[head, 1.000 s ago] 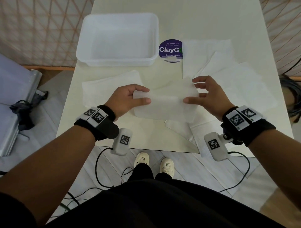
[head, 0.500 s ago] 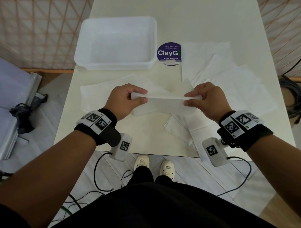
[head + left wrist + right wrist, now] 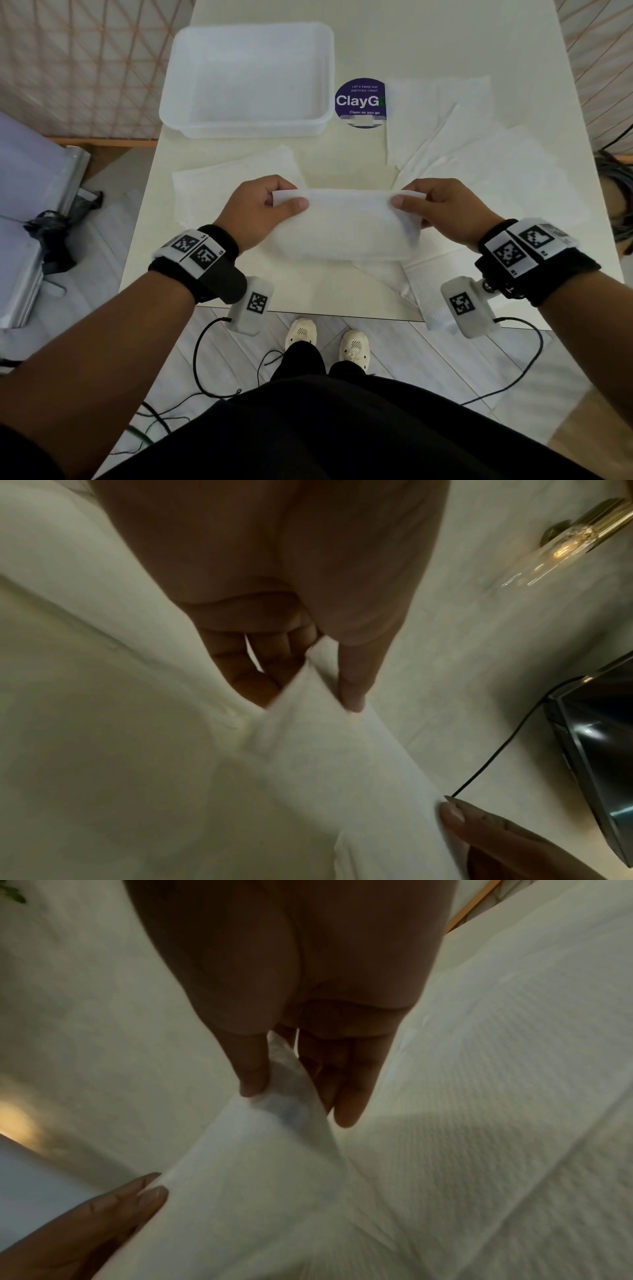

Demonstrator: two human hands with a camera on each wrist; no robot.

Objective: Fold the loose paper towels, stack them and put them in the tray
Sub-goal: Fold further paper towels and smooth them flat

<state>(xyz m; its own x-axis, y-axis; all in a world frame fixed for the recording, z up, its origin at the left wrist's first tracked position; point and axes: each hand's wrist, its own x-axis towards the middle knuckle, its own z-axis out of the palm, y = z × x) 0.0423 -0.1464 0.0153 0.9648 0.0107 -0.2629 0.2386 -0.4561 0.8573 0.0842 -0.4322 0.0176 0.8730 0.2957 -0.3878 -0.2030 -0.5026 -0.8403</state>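
Left hand [image 3: 255,212] was curled, thumb on top and fingers beneath, pinching the left end of a folded paper towel [image 3: 346,229]. Left wrist view confirmed the pinch: thumb [image 3: 356,680] pressed on the sheet. Towel was held just above the worktop [image 3: 329,291] near its front edge, long axis running left to right, parallel to that edge, its lower part sagging toward the person. Right hand [image 3: 445,210] was likewise curled, thumb and fingers pinching the right end; the right wrist view showed the thumb [image 3: 253,1074] clamped on the paper.

Behind the left hand, a folded stack of towels [image 3: 219,181] lay flat by the worktop's left edge. The white tray [image 3: 178,109] sat at the back left. A round purple sticker [image 3: 359,102] lay just right of the tray. Loose paper towels [image 3: 479,161] were spread overlapping along the right side, some reaching the front edge. Bare worktop remained at front centre and at the back.
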